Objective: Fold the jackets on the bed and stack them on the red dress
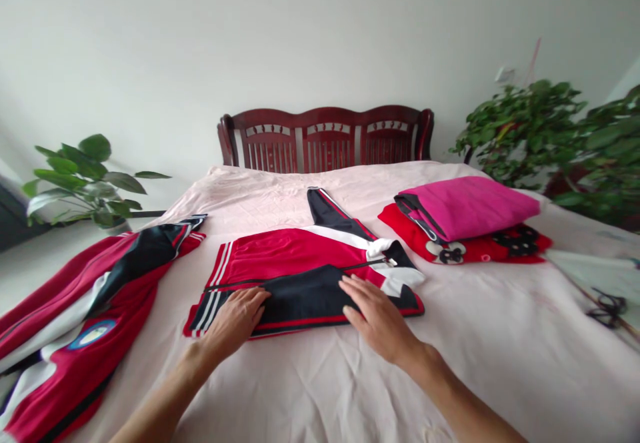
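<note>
While your jacket (pixel 295 246) lies front up, mid-bed, right before you, both hands are on its near side. Your L hand (pixel 237 318) is loosely open, fingers bent a bit, resting on the navy sleeve (pixel 303 298) near the striped end; can't tell if the tips pinch any cloth. Your R hand (pixel 379 316) is wider, fingers spread over the same sleeve nearer the collar (pixel 395 256). That sleeve's folded across the front, running L to R along the edge nearest you; the far sleeve (pixel 330 211) sticks out twd the wooden headboard (pixel 325 120). To your L, well apart from the hands, there's a 2nd red/navy garment w/ a round patch (pixel 93 334). To your R, a folded pink garment (pixel 473 204) sits on a red one (pixel 537 248), all on the pale sheet (pixel 350 390). Plants either side: L one (pixel 83 173), R one (pixel 530 130).
</note>
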Motion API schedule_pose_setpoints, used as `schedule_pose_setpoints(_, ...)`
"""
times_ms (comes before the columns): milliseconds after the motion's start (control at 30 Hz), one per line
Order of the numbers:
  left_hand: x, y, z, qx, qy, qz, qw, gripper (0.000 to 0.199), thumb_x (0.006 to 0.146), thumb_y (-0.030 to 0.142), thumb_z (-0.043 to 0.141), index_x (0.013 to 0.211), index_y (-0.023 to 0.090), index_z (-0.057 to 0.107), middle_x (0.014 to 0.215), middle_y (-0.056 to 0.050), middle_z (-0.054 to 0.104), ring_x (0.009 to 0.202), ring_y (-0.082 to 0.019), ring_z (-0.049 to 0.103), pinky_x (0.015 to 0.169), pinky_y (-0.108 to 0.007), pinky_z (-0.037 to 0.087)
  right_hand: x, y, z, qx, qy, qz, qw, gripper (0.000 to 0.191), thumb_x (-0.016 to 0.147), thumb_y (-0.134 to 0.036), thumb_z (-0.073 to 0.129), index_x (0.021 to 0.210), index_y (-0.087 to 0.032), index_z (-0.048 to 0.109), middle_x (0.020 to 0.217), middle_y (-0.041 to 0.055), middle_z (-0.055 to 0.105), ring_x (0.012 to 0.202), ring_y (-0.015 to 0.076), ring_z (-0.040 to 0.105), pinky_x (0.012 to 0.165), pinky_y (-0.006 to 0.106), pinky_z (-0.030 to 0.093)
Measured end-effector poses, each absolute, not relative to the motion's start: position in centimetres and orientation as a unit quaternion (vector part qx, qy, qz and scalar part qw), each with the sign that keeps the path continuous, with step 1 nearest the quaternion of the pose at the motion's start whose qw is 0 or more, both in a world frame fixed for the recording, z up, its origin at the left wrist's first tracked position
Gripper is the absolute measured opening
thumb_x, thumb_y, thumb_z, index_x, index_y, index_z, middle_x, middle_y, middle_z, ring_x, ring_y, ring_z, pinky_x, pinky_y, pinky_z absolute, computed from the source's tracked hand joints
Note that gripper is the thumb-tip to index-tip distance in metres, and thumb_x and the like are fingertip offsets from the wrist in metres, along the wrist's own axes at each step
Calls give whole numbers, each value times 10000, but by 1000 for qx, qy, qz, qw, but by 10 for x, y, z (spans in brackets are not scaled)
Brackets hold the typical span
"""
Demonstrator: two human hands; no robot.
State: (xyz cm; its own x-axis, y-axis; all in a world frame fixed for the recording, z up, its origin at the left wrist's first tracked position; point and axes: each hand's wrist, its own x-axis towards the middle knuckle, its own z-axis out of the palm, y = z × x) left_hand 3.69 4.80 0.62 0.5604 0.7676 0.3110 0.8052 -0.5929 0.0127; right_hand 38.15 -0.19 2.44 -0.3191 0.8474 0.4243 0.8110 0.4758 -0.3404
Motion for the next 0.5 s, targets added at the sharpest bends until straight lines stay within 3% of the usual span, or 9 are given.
schedule_pose_setpoints(100,30,46,-8,-883,-438,-130,110,377,990,290,442,1332,255,598,1336,-83,660,1205,-249,623,1063,-451,440,364,9,7,-483,-857,-19,180,521,980,-369,475,1469,-189,467,1545,94,439,1437,255,379,1180,465,322)
schedule_pose_setpoints(200,20,42,-13,-869,-458,-123,140,429,981,362,473,1399,300,549,1424,-90,596,1298,-289,555,1109,-527,370,377,24,-14,-492,-859,-62,128,539,999,-387,444,1501,-194,418,1564,91,404,1446,256,365,1171,466,323)
schedule_pose_setpoints(333,14,40,-12,-849,-499,-124,122,473,968,444,487,1423,322,530,1469,-81,555,1343,-301,505,1118,-526,361,412,40,-29,-510,-845,-105,122,525,1009,-386,410,1506,-215,412,1574,75,389,1441,260,372,1166,471,322)
schedule_pose_setpoints(500,12,41,-6,-817,-559,-116,75,494,971,493,445,1414,298,544,1506,-81,511,1384,-292,456,1142,-503,344,440,44,-31,-545,-816,-128,141,534,998,-427,428,1470,-180,466,1527,122,458,1410,294,418,1152,506,329)
